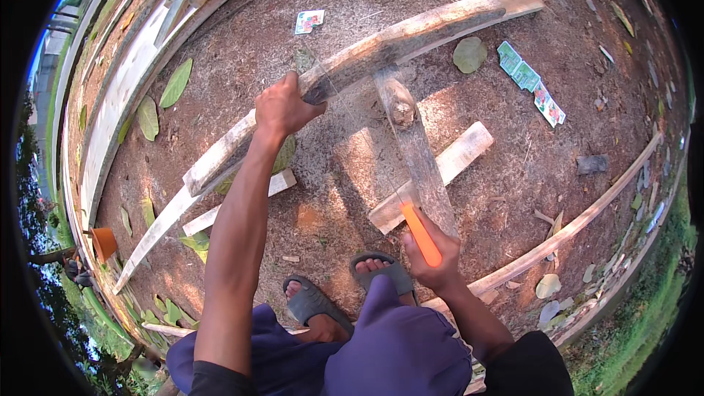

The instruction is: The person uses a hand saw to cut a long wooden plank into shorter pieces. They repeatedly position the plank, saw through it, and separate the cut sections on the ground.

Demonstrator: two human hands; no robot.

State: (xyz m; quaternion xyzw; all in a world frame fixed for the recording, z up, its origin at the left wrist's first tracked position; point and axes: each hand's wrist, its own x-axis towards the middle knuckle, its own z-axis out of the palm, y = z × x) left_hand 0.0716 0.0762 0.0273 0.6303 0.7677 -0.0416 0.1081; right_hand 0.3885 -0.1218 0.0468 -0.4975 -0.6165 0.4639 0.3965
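- Saw point(420, 236): one, orange-handled, in front of the person and above the ground, its blade running up and left toward the beam, too blurred to follow fully
- Right hand point(440, 257): one, closed around the saw's handle
- Left hand point(284, 106): one, clasped over the top of the beam, thumb pointing right
- Beam point(407, 35): one, long and weathered, slanting from lower left to upper right, with a paler strip of wood point(150, 246) showing past its lower end
- Knotted plank point(422, 158): one, running from near the beam toward the right hand, crossing over one short block point(469, 150)
- Short batten point(282, 182): one, on the ground beside the left forearm
- Sandals point(317, 301): two, grey, worn on the person's feet
- Orange container point(104, 243): one, at the far left
- Surface: brown bare ground point(506, 198), sunlit in patches, with scattered leaves and printed wrappers
- Surroundings: outdoors, several long boards point(121, 128) along the left, grass point(638, 337) at lower right
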